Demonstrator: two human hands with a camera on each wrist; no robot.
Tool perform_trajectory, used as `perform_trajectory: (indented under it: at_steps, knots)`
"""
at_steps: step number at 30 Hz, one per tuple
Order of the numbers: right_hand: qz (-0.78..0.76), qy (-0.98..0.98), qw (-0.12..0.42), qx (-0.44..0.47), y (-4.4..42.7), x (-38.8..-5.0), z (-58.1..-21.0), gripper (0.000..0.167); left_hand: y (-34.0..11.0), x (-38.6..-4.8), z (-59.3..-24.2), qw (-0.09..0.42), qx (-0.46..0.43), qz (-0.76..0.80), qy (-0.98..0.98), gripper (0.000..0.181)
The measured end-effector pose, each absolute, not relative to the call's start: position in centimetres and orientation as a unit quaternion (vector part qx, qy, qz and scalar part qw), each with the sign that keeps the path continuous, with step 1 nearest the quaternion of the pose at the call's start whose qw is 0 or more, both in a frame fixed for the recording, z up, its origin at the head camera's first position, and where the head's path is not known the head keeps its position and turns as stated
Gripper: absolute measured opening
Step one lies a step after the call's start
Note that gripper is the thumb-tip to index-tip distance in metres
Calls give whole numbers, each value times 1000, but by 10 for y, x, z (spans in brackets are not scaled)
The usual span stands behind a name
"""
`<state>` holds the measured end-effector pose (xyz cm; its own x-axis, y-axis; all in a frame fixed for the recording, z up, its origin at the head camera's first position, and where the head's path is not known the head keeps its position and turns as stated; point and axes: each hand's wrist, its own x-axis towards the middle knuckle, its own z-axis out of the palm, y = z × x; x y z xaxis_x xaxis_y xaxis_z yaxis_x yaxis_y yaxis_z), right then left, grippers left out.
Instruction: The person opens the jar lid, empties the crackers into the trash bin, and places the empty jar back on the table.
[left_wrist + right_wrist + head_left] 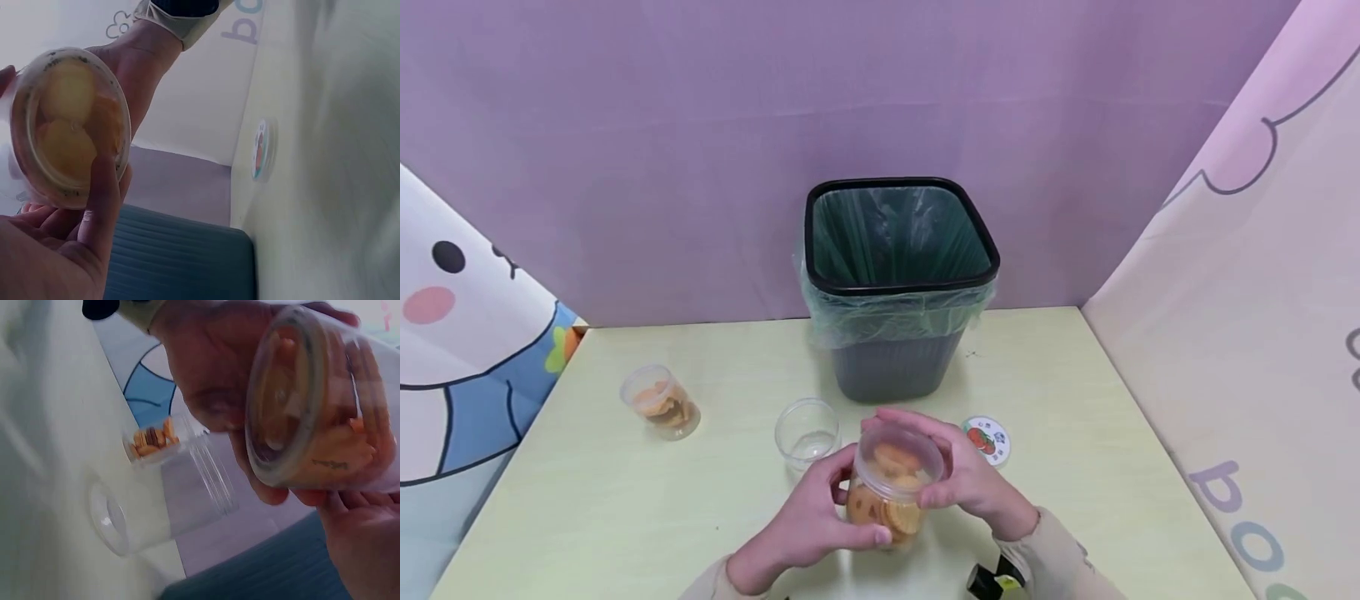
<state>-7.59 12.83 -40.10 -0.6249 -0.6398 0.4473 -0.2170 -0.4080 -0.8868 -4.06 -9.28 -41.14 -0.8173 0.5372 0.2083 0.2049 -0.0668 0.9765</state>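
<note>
Both hands hold a clear plastic jar of orange-brown cookies (898, 500) above the table, at the front middle in the head view. My left hand (816, 521) grips its lower left side, thumb across the front. Round the upper right side curl the fingers of my right hand (973, 479). The left wrist view shows the jar's round base (69, 125) with cookies against it; in the right wrist view the jar (337, 406) is tilted. Whether a lid is on cannot be told.
An empty clear jar (807, 433) stands left of the hands, and another jar with cookies (662, 404) farther left. Behind is a bin with a green liner (898, 317). A round printed lid (987, 440) lies right. Black objects (985, 582) are by the right sleeve.
</note>
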Motion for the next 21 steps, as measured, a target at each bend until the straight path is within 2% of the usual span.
perform_trajectory:
  at_steps: [5, 10, 12, 15, 18, 21]
  knots:
    - [-718, 527, 139, -432, 130, -81, -402, 91, -93, -40, -412, 116, 247, 669, 691, 65]
    - [-729, 549, 118, -391, 134, -78, -408, 93, -90, -35, -410, 52, 170, 653, 736, 72]
    - [-733, 569, 91, -362, 133, -75, -409, 90, -87, -34, -410, 19, 144, 644, 751, 74]
    - [-724, 613, 10, -318, 128, -68, -408, 86, -82, -32, -410, -21, 113, 627, 771, 81]
    - [-701, 660, -61, -262, 120, -58, -405, 88, -79, -32, -410, -40, 89, 608, 788, 86]
    - [-687, 692, -77, -207, 111, -49, -401, 90, -77, -33, -411, -57, 80, 589, 802, 87]
